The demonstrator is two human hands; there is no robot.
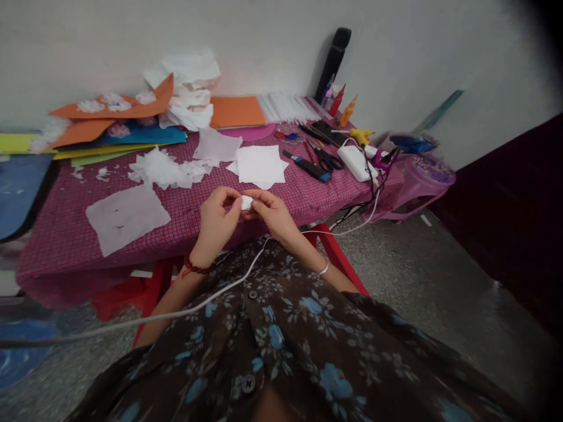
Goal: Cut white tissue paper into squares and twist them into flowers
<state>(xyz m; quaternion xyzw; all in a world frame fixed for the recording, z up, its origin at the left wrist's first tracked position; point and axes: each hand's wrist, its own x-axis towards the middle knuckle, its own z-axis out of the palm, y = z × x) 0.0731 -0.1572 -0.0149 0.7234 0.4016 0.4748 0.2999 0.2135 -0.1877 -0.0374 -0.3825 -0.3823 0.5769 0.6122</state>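
A: Where is the small white piece of paper (247, 203)?
B: Between the two hands, above the near side of the checked tablecloth (185, 202).
A: Fingers?
B: Left hand (220, 218) pinches its left side, thumb against index finger. Right hand (273, 215) grips the right side, thumb in front, other fingers curled behind, partly hidden.
A: Which way does it point?
B: Pale, ruffled face toward the wearer. Roughly round as seen; fingertips cover its ends, so the long axis cannot be told.
A: Nearby?
B: A stack of white paper (261, 165) just beyond the hands, corners fanned like a star. Ruffled paper pile (162, 168) to its left. Box cutter (308, 166) and scissors (328, 157) to the right.
A: Any writing?
B: Marks on the box cutter and the red bottle (336, 101) are too small to read.
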